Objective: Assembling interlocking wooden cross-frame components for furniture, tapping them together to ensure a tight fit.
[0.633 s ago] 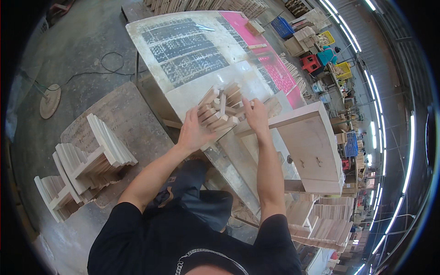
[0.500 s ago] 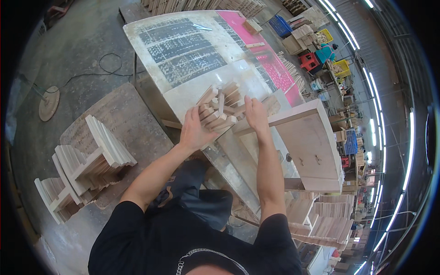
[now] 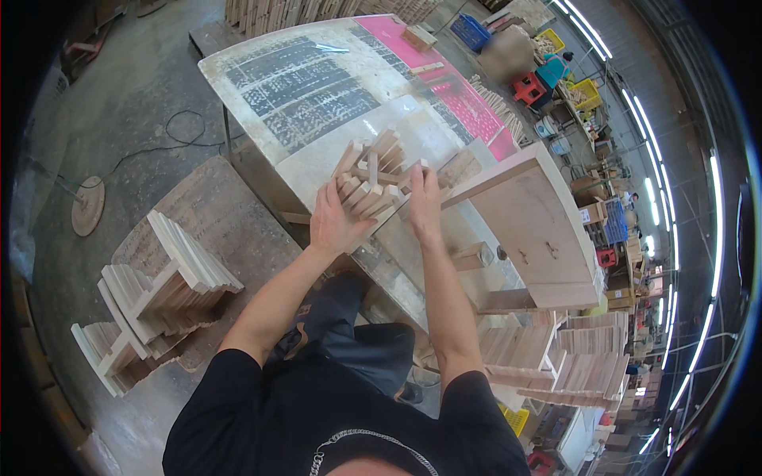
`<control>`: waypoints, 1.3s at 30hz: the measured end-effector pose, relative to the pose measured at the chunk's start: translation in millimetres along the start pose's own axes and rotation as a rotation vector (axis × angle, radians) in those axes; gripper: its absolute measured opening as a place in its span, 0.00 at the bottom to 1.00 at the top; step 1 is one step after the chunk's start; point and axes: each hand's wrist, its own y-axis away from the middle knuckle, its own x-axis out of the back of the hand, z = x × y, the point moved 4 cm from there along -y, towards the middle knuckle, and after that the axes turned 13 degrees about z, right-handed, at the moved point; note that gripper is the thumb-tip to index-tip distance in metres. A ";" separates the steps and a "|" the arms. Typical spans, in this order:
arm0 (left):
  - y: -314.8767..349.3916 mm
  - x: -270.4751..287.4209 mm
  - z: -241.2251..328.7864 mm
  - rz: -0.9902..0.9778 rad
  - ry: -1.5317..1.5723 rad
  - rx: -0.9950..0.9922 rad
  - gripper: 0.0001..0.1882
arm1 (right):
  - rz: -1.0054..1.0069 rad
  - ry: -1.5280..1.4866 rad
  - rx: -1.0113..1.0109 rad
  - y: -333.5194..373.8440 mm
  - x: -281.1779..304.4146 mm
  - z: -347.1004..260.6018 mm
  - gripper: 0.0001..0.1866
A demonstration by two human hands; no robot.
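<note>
A cluster of short wooden sticks (image 3: pixel 370 190) lies on the worktable, their pale cut ends facing me. My left hand (image 3: pixel 336 222) is cupped round the near left side of the cluster, thumb along its front and fingers against its flank. At the right side of the cluster my right hand (image 3: pixel 424 208) is closed on one wooden stick (image 3: pixel 416 170), whose end shows at the fingertips. Just right of that hand stands a large upright wooden panel (image 3: pixel 540 230) with a thick top edge. A wooden block (image 3: pixel 474 256) lies near its foot.
The worktable (image 3: pixel 325 155) has dark worn patches and a pink strip (image 3: pixel 397 44) at its far side. On a low board at left, stacks of pale wooden slats (image 3: pixel 159 293) stand. More stacked boards (image 3: pixel 591 349) sit at lower right. Behind are crates and a person (image 3: pixel 553 71).
My right hand has moved left, closer to the cluster, and a stick end now shows in its fingers. The left hand keeps its place. The block beside the panel has come into sight.
</note>
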 end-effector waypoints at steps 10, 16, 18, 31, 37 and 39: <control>0.0 -11.7 -6.9 0.023 -0.024 -0.047 0.52 | 0.088 -0.038 0.020 139.8 39.2 19.1 0.23; -8.3 -13.3 -9.2 0.008 -0.051 0.017 0.49 | 0.080 0.147 -0.007 235.7 102.2 34.4 0.18; -11.5 -12.3 -9.8 0.060 -0.011 0.046 0.46 | 0.099 0.182 -0.048 259.6 124.6 44.0 0.17; -101.1 -109.7 5.2 0.003 0.016 0.035 0.43 | 0.228 0.286 -0.342 343.9 210.6 85.4 0.14; -79.4 -121.9 -4.5 -0.029 -0.067 0.010 0.46 | 0.268 0.293 -0.449 353.8 223.5 89.2 0.16; -83.0 -127.4 -10.8 -0.024 -0.060 0.003 0.46 | 0.238 0.316 -0.473 352.0 223.8 87.4 0.16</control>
